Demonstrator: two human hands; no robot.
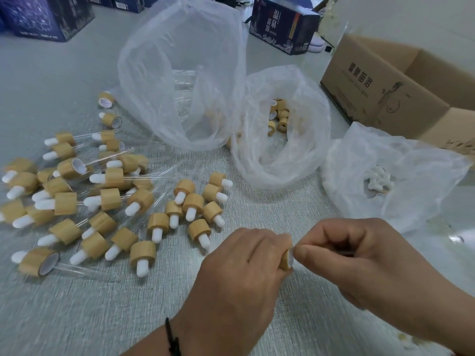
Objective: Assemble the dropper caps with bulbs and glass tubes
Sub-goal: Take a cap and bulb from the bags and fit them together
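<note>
Seen from above, two bare hands meet low and right of centre over a pale, ribbed table mat [180, 299]. The left hand [241, 263], with a thin black band [171, 337] on its wrist, has its fingers curled round a bamboo-coloured dropper cap [285, 258]; only the cap's open end, with a white lining, shows past the fingertips, facing right. The right hand [359, 255] is just beside it, thumb and curled fingers drawn together in a pinch at the cap's opening. What it pinches is blurred; a thin glass tube may be there, but I cannot tell. To the left, well apart from the hands, lies a scattered heap of finished droppers [77, 186], each a bamboo cap with a white rubber bulb at one end and a clear glass tube at the other. Nearer the hands, a smaller cluster of caps with bulbs [195, 209] lies on the mat without visible tubes. Behind them stand three crumpled clear plastic bags: a tall bag [180, 80] holding clear glass tubes, a middle bag [282, 140] with loose bamboo caps inside, and a right bag [385, 181] holding white bulbs. An open cardboard box [372, 91] sits at the far right, and dark blue printed boxes [280, 27] line the back edge.
</note>
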